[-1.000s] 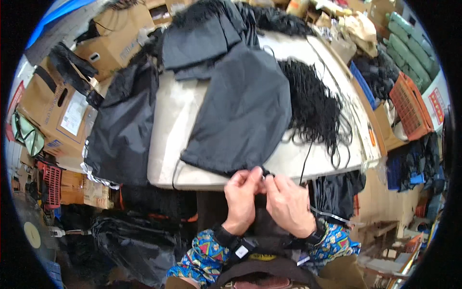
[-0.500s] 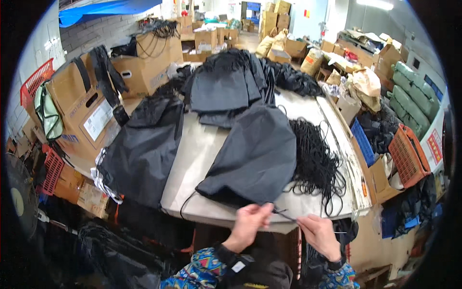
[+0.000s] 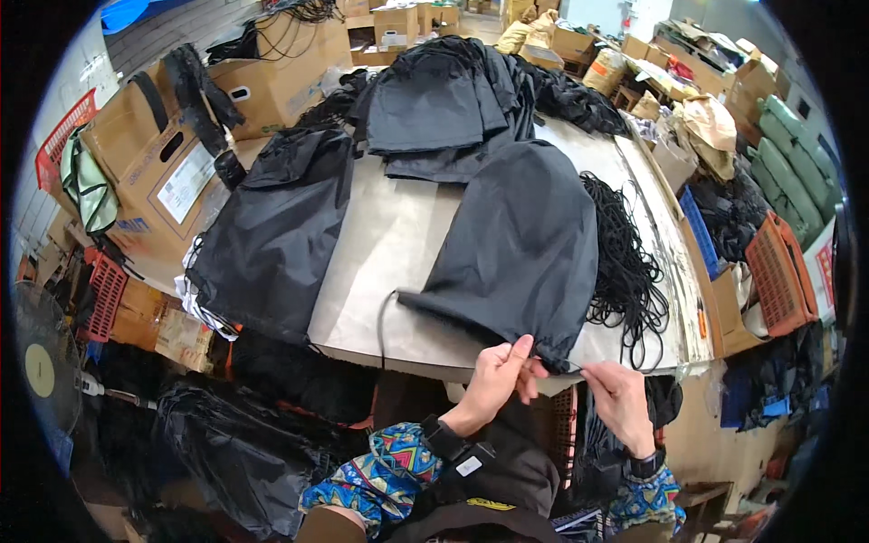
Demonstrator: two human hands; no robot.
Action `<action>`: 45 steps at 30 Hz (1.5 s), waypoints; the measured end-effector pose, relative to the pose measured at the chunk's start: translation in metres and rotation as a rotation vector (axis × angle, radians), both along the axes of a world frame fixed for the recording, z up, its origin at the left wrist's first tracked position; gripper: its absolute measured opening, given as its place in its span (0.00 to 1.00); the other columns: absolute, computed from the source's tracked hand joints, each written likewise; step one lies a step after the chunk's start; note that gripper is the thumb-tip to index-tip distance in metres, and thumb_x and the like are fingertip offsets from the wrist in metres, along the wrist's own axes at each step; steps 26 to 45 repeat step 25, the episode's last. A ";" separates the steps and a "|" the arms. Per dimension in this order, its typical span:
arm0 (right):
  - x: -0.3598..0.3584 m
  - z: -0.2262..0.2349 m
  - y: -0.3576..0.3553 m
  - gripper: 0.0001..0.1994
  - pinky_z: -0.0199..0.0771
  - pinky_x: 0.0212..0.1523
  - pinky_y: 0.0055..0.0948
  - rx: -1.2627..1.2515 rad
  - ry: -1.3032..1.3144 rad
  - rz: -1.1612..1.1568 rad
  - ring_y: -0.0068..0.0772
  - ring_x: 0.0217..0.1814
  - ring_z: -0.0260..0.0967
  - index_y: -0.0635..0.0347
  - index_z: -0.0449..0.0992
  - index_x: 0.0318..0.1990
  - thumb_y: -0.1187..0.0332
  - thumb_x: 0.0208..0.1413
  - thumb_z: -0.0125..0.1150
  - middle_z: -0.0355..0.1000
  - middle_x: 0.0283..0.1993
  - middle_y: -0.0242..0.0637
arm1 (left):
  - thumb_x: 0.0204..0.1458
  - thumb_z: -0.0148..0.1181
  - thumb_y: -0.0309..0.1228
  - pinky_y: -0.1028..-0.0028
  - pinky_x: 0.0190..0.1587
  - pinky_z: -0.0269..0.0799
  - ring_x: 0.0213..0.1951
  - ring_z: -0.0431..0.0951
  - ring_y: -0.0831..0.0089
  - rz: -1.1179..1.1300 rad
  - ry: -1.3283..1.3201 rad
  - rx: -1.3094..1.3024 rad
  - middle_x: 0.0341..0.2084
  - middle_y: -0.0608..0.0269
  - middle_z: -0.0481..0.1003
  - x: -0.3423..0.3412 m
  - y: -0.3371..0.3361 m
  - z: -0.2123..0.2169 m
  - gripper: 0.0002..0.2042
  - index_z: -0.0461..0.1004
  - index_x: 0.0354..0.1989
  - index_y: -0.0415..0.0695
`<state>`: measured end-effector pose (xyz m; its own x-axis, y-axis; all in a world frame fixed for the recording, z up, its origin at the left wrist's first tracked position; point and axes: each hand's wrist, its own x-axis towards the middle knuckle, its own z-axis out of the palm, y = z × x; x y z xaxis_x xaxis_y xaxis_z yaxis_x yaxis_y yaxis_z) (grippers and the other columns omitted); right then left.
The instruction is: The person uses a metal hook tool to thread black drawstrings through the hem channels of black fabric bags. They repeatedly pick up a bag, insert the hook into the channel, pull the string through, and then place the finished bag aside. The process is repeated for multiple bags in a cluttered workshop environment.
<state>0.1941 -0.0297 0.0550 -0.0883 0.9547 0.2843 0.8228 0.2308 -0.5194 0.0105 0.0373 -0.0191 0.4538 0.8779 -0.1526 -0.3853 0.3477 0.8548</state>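
A black fabric drawstring bag point(image 3: 525, 244) lies on the table with its hemmed edge toward me. A loop of black cord point(image 3: 382, 330) hangs from the hem's left corner over the table edge. My left hand point(image 3: 493, 385) is closed at the bunched right corner of the hem, thumb up and fingers curled. Just right of it, my right hand point(image 3: 620, 398) pinches a thin dark cord that runs to that corner. A tangled heap of black cords point(image 3: 625, 262) lies beside the bag, partly under its right side.
More black bags are piled point(image 3: 434, 104) at the table's back, and another stack point(image 3: 281, 235) lies at the left. Cardboard boxes point(image 3: 149, 181) stand beyond the left edge. Orange crates point(image 3: 778, 281) and sacks crowd the right. The pale tabletop point(image 3: 380, 244) shows between the stacks.
The view has tilted down. The hem has bunched up at its right corner beside my left hand. My right hand is nearer that corner, with a shorter stretch of cord between.
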 end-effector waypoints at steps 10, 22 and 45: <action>0.013 -0.035 -0.007 0.07 0.66 0.30 0.20 -0.384 0.464 -0.116 0.15 0.28 0.66 0.68 0.77 0.37 0.73 0.55 0.58 0.74 0.25 0.36 | 0.60 0.51 0.43 0.81 0.17 0.63 0.15 0.71 0.80 0.026 0.236 0.107 0.12 0.64 0.70 -0.025 0.005 0.013 0.21 0.73 0.22 0.37; 0.036 -0.009 -0.003 0.10 0.47 0.21 0.13 -0.801 1.018 -0.117 0.09 0.21 0.52 0.65 0.78 0.34 0.67 0.57 0.58 0.66 0.22 0.21 | 0.62 0.47 0.43 0.77 0.23 0.72 0.20 0.75 0.76 0.042 0.145 0.210 0.20 0.57 0.75 -0.052 0.028 0.002 0.23 0.75 0.27 0.33; 0.042 -0.043 -0.009 0.08 0.54 0.20 0.17 -0.299 0.415 -0.018 0.13 0.20 0.57 0.58 0.80 0.40 0.67 0.57 0.59 0.69 0.23 0.22 | 0.62 0.46 0.43 0.77 0.24 0.73 0.20 0.75 0.75 0.007 0.199 0.267 0.21 0.56 0.76 -0.052 0.029 0.000 0.23 0.75 0.31 0.31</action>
